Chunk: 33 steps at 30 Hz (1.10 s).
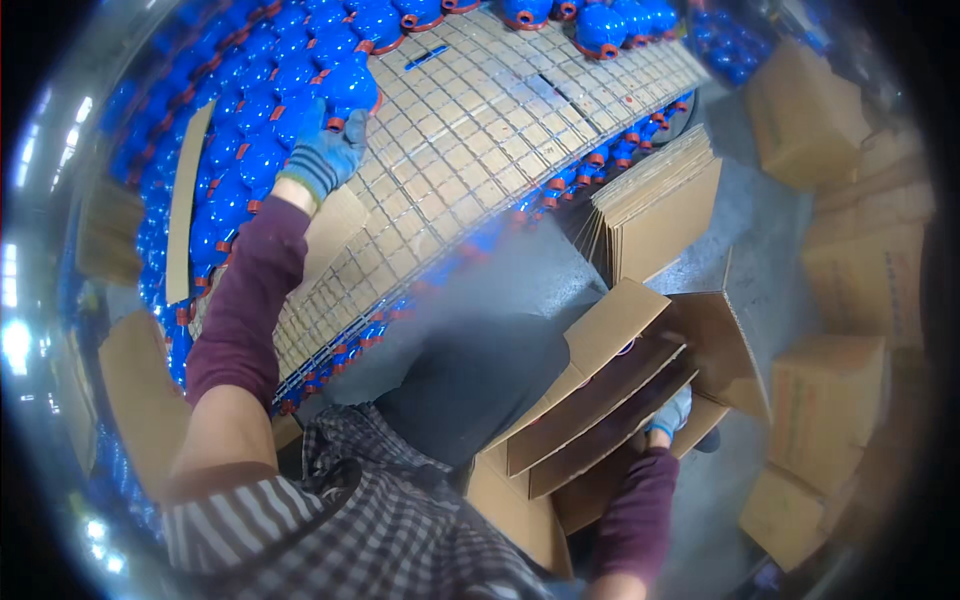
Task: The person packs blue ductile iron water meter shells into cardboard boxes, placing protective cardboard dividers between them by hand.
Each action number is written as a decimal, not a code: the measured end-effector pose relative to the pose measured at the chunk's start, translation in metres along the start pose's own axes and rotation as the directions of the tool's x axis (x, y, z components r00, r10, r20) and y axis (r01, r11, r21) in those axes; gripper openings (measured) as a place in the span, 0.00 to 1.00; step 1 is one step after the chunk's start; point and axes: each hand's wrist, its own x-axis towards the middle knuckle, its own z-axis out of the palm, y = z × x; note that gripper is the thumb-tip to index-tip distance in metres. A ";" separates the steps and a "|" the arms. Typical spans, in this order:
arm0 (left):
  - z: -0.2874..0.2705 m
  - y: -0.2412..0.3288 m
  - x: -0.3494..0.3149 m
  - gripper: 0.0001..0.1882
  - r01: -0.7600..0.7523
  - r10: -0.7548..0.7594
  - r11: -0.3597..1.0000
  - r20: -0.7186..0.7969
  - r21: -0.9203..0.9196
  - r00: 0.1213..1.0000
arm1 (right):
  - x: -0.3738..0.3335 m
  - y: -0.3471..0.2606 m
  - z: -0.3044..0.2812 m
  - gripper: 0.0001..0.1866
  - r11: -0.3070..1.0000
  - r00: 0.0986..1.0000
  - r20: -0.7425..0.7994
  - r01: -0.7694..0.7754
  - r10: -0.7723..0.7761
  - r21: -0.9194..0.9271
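My left hand (pixel 325 160), in a blue knit glove with dark stripes at the cuff, reaches up to the wire-mesh table. Its thumb and fingers close around the red-tipped end of a shiny blue rounded part (pixel 350 84) at the edge of a large group of such parts. My right hand (pixel 673 412), in a pale blue glove, is down in an open cardboard box (pixel 625 315) beside brown cardboard dividers (pixel 600 425). Its fingers are partly hidden and blurred, so what they hold does not show.
Cardboard lies under the mesh of the table (pixel 480 120), with a blue pen (pixel 426 57) on top. More blue parts sit below the mesh. A stack of flat cardboard (pixel 665 205) stands beyond the open box. Closed cartons (pixel 825 410) line the right side.
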 end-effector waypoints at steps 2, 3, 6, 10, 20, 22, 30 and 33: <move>-0.021 0.014 0.036 0.26 0.051 -0.051 0.995 -0.001 0.085 0.999 | -0.029 -0.033 -0.011 0.17 0.971 0.923 -0.301 0.238 -0.238 -0.038; -0.004 -0.008 0.028 0.23 0.012 -0.003 0.981 -0.044 0.195 0.999 | -0.045 -0.047 -0.018 0.16 0.892 0.720 -0.541 0.429 -0.434 -0.145; -0.016 0.000 0.022 0.20 0.117 -0.216 0.915 0.226 0.385 0.950 | -0.085 -0.158 -0.026 0.18 0.753 0.637 -0.577 0.656 -0.511 0.057; -0.023 -0.039 -0.060 0.11 0.408 -0.360 0.897 0.257 -0.168 0.897 | -0.142 -0.285 -0.014 0.21 0.612 0.744 0.017 0.535 -0.667 0.583; -0.035 -0.005 -0.109 0.19 0.094 -0.089 0.982 -0.041 0.161 0.995 | -0.174 -0.269 0.006 0.30 -0.219 0.617 0.540 -0.749 -0.572 0.625; -0.102 0.071 -0.030 0.22 0.720 -0.596 0.687 0.640 0.093 0.486 | -0.180 -0.257 -0.028 0.27 -0.194 0.797 0.468 -0.564 -0.381 0.803; -0.068 0.056 -0.072 0.08 -0.031 -0.370 0.772 0.489 0.635 0.790 | -0.161 -0.141 -0.047 0.12 0.923 0.980 -0.198 0.091 -0.017 0.373; -0.043 0.029 -0.116 0.11 0.082 -0.330 0.799 0.320 0.596 0.888 | -0.160 -0.118 0.007 0.21 0.995 0.989 -0.114 -0.100 0.099 -0.002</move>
